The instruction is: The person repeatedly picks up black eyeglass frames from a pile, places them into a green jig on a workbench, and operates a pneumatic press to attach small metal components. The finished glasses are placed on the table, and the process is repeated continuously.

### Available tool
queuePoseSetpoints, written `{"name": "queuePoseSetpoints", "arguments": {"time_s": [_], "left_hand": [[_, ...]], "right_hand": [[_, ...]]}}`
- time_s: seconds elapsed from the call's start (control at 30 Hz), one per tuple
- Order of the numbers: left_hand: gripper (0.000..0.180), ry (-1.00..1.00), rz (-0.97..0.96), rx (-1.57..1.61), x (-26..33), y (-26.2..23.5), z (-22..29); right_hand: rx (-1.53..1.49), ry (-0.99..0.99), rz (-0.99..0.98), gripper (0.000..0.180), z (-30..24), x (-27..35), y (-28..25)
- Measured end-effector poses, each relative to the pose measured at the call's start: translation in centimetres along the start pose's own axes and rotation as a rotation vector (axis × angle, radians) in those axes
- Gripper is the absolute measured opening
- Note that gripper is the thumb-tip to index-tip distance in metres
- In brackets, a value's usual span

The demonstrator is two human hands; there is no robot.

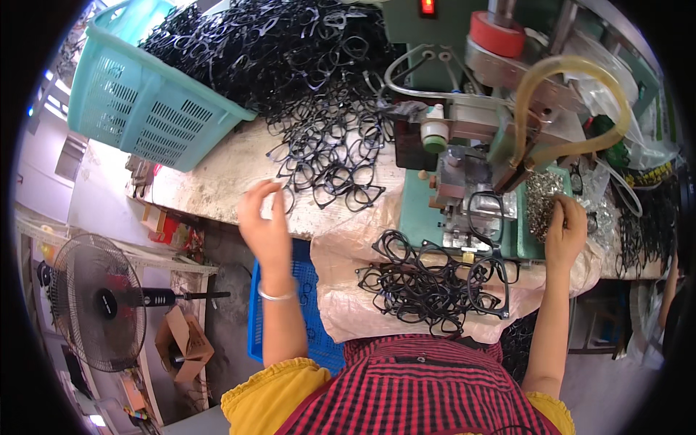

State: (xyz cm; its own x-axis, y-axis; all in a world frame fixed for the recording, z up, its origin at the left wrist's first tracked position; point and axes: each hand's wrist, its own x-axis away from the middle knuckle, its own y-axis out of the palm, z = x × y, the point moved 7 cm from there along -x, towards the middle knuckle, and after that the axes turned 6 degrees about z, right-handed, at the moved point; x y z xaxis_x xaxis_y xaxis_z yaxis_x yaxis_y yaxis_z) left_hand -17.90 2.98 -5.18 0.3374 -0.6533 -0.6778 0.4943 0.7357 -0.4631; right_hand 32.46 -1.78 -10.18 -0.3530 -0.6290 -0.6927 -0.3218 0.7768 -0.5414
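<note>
My left hand (262, 223) hovers at the left edge of a loose spread of black eyeglass frames (330, 163), its fingers bent and apart, a rim close beside the thumb. On the right, my right hand (565, 226) reaches into a green tray (534, 248) of small shiny metal parts (540, 197); its fingertips are pressed together, and what they pinch is too small to make out. Between the hands stands a bench machine (458, 190) with a black eyeglass frame (487, 217) at its metal fixture. A tangled heap of black eyeglass frames (428, 286) lies in front of it.
A large mound of black frames (275, 51) fills the back, beside a teal basket (156, 109). Brownish paper (337, 290) covers the table's front. Below stand a blue crate (312, 326), a fan (98, 301) and a cardboard box (185, 344). A yellowish hose (612, 80) loops beside the machine.
</note>
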Motion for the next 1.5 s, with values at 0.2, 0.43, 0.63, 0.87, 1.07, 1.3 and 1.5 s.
{"name": "queuePoseSetpoints", "arguments": {"time_s": [0.2, 0.43, 0.63, 0.87, 1.07, 1.3, 1.5], "left_hand": [[0.023, -0.257, -0.340, -0.656, -0.1, 4.3, -16.9], [0.027, -0.630, -0.021, 0.553, 4.4, 7.6, -14.9], [0.030, -0.347, -0.078, 0.687, 1.3, 6.2, -4.4], [0.018, -0.109, -0.271, 0.732, 2.1, 9.6, 7.1], [0.018, -0.129, -0.203, 0.706, 5.0, 7.6, 7.4], [0.026, 0.923, -0.339, 0.600, 4.2, 0.3, 23.0], [0.029, 1.318, -0.530, 0.584, 6.9, 1.5, 27.8]], "right_hand": [[-0.114, 0.083, 0.048, 0.012, -0.1, -0.7, 1.3], [-0.166, 0.354, 0.093, 0.013, 2.2, 1.8, -2.7], [-0.221, 0.415, 0.103, 0.014, 0.6, 3.9, -6.5], [-0.668, 0.212, -0.100, 0.023, -9.5, -2.8, -0.1], [-0.923, 0.393, -0.109, 0.040, -10.6, -2.0, 2.9], [-1.013, 0.457, -0.132, 0.043, -11.6, -1.8, 2.8], [-1.093, 0.509, -0.152, 0.049, -14.0, -1.9, 1.4]]}}
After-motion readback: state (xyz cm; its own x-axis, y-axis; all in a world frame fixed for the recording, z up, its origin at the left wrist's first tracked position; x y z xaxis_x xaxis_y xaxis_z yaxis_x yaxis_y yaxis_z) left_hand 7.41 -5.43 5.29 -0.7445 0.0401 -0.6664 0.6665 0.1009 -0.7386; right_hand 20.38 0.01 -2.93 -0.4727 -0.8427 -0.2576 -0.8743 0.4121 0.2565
